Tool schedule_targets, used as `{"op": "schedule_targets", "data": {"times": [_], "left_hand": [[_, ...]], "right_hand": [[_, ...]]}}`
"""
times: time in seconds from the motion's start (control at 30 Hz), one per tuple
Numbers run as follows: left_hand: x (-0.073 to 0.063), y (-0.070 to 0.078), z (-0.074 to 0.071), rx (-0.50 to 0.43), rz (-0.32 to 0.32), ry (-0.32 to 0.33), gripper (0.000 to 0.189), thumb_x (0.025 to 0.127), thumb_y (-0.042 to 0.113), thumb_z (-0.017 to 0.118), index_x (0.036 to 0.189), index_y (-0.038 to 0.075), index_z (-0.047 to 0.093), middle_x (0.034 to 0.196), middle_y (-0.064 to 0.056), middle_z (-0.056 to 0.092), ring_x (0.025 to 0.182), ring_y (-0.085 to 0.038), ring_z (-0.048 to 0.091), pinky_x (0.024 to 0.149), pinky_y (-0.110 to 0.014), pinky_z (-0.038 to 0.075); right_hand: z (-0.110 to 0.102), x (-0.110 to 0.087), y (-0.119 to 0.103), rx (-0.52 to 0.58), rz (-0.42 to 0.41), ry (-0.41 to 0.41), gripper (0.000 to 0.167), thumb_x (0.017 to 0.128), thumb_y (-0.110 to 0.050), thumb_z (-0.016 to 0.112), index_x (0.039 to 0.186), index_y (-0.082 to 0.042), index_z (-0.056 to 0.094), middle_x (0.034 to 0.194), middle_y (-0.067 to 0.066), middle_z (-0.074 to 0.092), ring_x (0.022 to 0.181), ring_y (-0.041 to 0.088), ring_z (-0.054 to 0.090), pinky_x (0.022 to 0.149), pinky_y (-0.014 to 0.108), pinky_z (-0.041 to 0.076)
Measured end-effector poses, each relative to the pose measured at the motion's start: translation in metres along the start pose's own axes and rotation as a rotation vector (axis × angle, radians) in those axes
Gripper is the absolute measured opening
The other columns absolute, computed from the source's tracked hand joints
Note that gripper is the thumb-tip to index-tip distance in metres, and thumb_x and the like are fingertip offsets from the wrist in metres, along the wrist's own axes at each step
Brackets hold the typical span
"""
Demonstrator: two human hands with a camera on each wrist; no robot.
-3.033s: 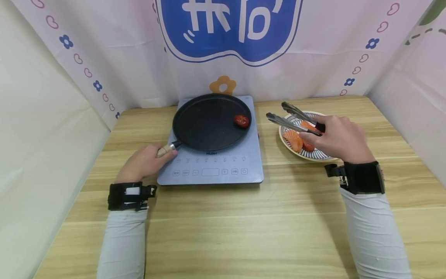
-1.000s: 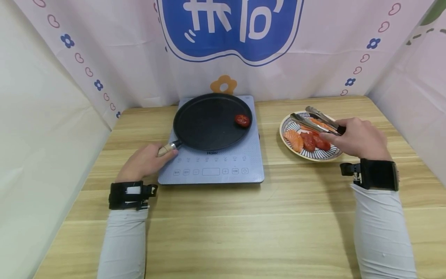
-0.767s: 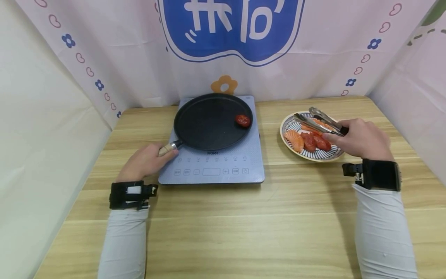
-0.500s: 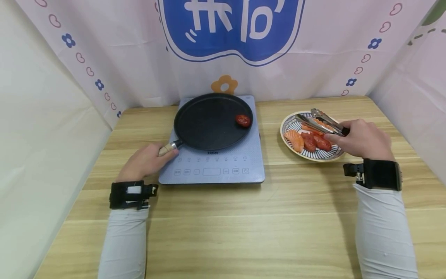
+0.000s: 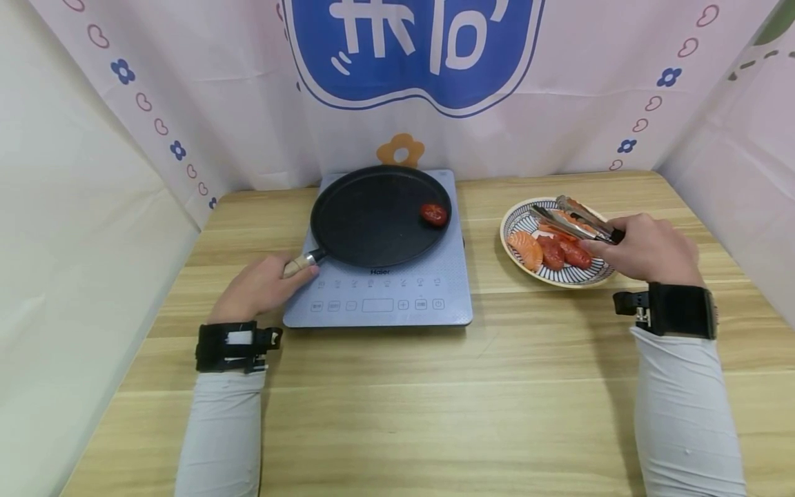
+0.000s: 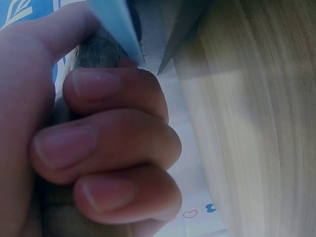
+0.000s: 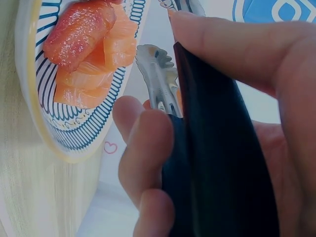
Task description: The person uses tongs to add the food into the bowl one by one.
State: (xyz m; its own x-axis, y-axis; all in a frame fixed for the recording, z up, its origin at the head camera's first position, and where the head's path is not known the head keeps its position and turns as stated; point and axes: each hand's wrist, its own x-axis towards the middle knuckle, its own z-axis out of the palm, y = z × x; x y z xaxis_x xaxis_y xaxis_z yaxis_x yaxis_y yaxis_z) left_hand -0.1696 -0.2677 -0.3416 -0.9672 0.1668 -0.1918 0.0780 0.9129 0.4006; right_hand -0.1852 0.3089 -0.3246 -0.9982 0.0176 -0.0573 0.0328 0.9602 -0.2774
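Observation:
My left hand (image 5: 257, 286) grips the wooden handle (image 5: 296, 266) of a flat black pan (image 5: 373, 221); in the left wrist view its fingers (image 6: 128, 138) curl round the handle. A glossy red oval piece of food (image 5: 433, 215) lies at the pan's right side. My right hand (image 5: 652, 248) holds black-handled metal tongs (image 5: 562, 222), their tips spread over a patterned plate (image 5: 586, 276). On that plate are orange salmon pieces (image 5: 526, 250) and red pieces (image 5: 575, 254). Whether the tongs touch the orange piece under them, I cannot tell.
The pan sits on a grey-blue induction cooktop (image 5: 377, 317) with touch controls along its front. Cooktop and plate stand towards the back of a wooden table (image 5: 397, 414). A printed white curtain (image 5: 559, 138) hangs right behind it.
My right hand has drawn the tongs to the right and lowered them over the plate, their tips coming closer together. The left hand stays on the pan handle.

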Motion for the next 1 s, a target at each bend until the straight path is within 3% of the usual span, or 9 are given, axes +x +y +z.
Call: {"op": "schedule_targets", "data": {"times": [0.2,0.53,1.0], "left_hand": [[0.0001,0.0000,0.0001,0.001,0.001,0.000,0.050,0.107,0.057,0.053,0.095,0.008,0.059,0.082,-0.007,0.058,0.074,-0.022,0.057,0.064,-0.033,0.044],[0.0003,-0.0006,0.0002,0.001,0.002,0.003,0.050,0.107,0.056,0.053,0.096,0.008,0.060,0.083,-0.008,0.060,0.074,-0.022,0.057,0.064,-0.033,0.044],[0.0004,-0.0006,0.0002,0.005,0.001,0.006,0.051,0.107,0.056,0.053,0.096,0.007,0.060,0.084,-0.008,0.061,0.076,-0.023,0.058,0.066,-0.033,0.045]], "right_hand": [[-0.0004,-0.0006,-0.0002,0.005,-0.004,0.000,0.061,0.089,-0.077,0.065,0.094,-0.017,0.069,0.080,0.007,0.063,0.082,0.034,0.059,0.059,0.040,0.036],[0.0006,-0.0013,0.0023,0.008,0.010,0.003,0.067,0.087,-0.081,0.063,0.099,-0.015,0.070,0.079,0.008,0.061,0.081,0.034,0.058,0.058,0.040,0.036],[0.0066,0.0027,0.0018,-0.025,0.005,-0.006,0.053,0.092,-0.066,0.069,0.109,-0.016,0.071,0.081,0.010,0.062,0.084,0.038,0.058,0.059,0.043,0.037]]}}
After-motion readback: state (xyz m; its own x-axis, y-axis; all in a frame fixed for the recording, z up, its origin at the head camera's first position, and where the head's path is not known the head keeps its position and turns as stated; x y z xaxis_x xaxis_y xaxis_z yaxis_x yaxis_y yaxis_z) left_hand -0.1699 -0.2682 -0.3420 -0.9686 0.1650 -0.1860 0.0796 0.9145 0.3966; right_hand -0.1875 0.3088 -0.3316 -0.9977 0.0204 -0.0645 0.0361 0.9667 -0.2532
